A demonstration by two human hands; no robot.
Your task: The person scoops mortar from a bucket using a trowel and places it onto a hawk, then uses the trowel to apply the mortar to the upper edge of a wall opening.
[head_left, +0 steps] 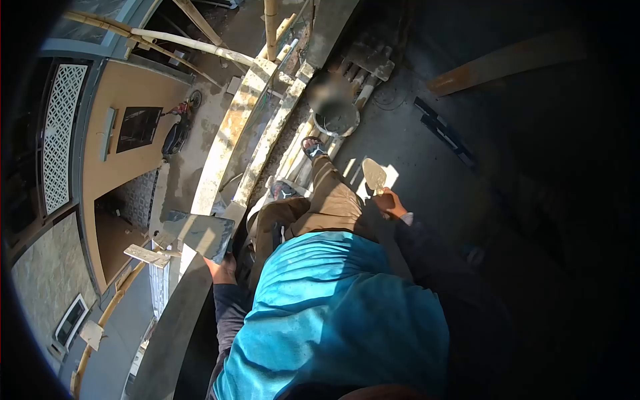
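Note:
My right hand (391,203) is closed round the handle of a pointed trowel (375,175), its blade facing up and lit by the sun. On the other side, my left hand (223,268) grips the near edge of a flat grey rectangular board (200,233), with some fingers hidden beneath it. A round bucket (338,121) with dark grey contents stands ahead of my feet, apart from both hands; part of its upper side is blurred.
My sandalled feet rest on bamboo poles (293,160). To the left run a pale beam (223,147) and scaffold poles (193,41) beside a drop, with a motorbike (177,133) far below. A long plank (497,65) lies at the upper right, near a dark bar (445,133).

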